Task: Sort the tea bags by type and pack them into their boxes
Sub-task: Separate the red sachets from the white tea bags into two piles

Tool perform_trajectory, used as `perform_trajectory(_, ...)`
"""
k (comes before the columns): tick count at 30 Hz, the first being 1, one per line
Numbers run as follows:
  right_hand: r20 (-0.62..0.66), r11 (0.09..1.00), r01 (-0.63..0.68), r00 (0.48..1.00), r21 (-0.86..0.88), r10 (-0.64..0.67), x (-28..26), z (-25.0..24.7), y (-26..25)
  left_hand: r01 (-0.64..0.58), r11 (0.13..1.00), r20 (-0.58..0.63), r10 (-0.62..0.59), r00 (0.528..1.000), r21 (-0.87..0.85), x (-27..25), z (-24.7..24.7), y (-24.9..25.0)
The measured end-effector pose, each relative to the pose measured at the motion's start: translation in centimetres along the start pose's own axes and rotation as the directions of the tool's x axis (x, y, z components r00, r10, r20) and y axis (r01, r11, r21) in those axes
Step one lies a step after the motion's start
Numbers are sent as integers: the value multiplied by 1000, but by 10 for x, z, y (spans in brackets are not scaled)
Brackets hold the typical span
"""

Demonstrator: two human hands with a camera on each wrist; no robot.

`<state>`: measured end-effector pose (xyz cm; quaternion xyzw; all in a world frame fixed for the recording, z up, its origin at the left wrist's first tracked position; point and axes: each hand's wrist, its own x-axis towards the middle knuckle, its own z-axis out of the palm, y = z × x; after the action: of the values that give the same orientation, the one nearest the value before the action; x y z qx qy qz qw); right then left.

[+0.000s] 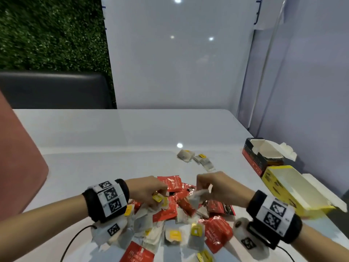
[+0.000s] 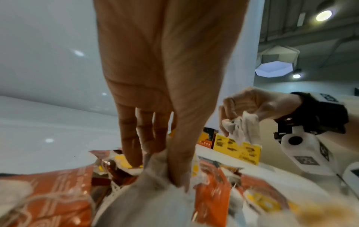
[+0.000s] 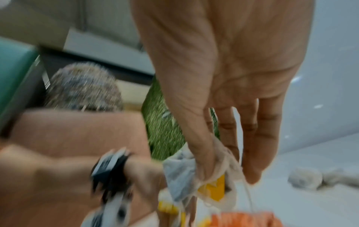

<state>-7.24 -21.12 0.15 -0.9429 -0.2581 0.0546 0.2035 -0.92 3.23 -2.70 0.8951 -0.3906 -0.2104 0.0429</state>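
A pile of red foil sachets (image 1: 217, 233) and white paper tea bags with yellow tags (image 1: 175, 235) lies at the table's near edge. Over the pile, my left hand (image 1: 158, 193) pinches a white tea bag (image 2: 155, 181) between thumb and fingers. Just to the right, my right hand (image 1: 204, 188) pinches another white yellow-tagged tea bag (image 3: 180, 173) and holds it slightly above the heap. At the right edge lie an open red and black box (image 1: 262, 157) and, nearer, an open yellow box (image 1: 289, 188). Both wrist views are blurred.
A few white tea bags (image 1: 196, 159) lie apart beyond the pile. The white table (image 1: 113, 138) stretches to a white wall panel. A pink shape (image 1: 18, 157) stands at the left edge. Cables trail from both wrist cameras.
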Motion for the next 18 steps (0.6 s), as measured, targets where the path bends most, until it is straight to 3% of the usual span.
perform_trajectory(4,-67,877,-94,988,471,141,-1,-39,20,-81,969,-88,62,994,-234,-15,-38,1)
perform_trajectory(7,-132,810,-111,965,575,226,8,-61,32,-162,911,-245,70,967,-379,-7,-83,4)
perform_trajectory(10,-204,797,-139,928,588,313,32,-72,51,-147,923,-374,3,927,-356,27,-119,3)
perform_trajectory(15,-192,825,-390,847,410,496,88,-56,89,102,946,-328,-207,922,-308,113,-118,-13)
perform_trajectory(18,-154,797,-516,801,313,579,111,-40,104,155,929,-318,-267,910,-336,143,-98,-19)
